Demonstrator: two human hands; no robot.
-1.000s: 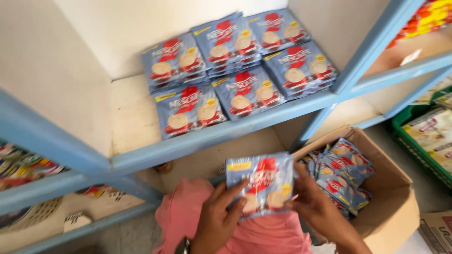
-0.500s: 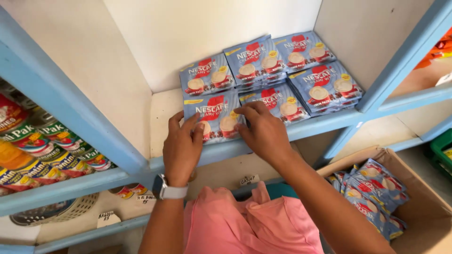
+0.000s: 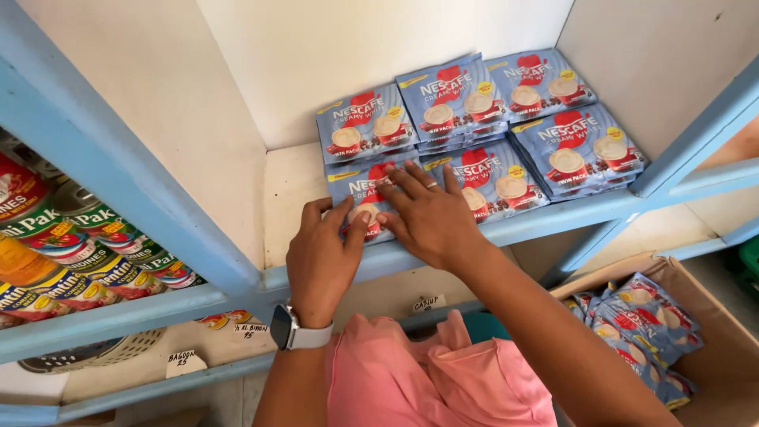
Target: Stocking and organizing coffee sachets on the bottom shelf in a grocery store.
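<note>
Both of my hands rest on a blue coffee sachet pack (image 3: 362, 188) lying at the front left of the white shelf (image 3: 288, 186). My left hand (image 3: 322, 255), with a watch on the wrist, grips the pack's left front edge between thumb and fingers. My right hand (image 3: 428, 215) lies flat across the pack's right half, fingers spread, a ring on one finger. Other blue sachet packs (image 3: 506, 126) lie in two rows beside and behind it, several in all. The one under my hands is partly hidden.
A slanting blue shelf post (image 3: 134, 182) stands to the left, with stacked tin cans (image 3: 71, 245) behind it. Lower right, an open cardboard box (image 3: 723, 340) holds more blue sachets (image 3: 644, 320). Another blue post (image 3: 696, 134) rises at the right. Paper price labels sit below.
A second ago my hands held one sachet pack low, above the box. They lifted it to the shelf and now press it down at the front left.
</note>
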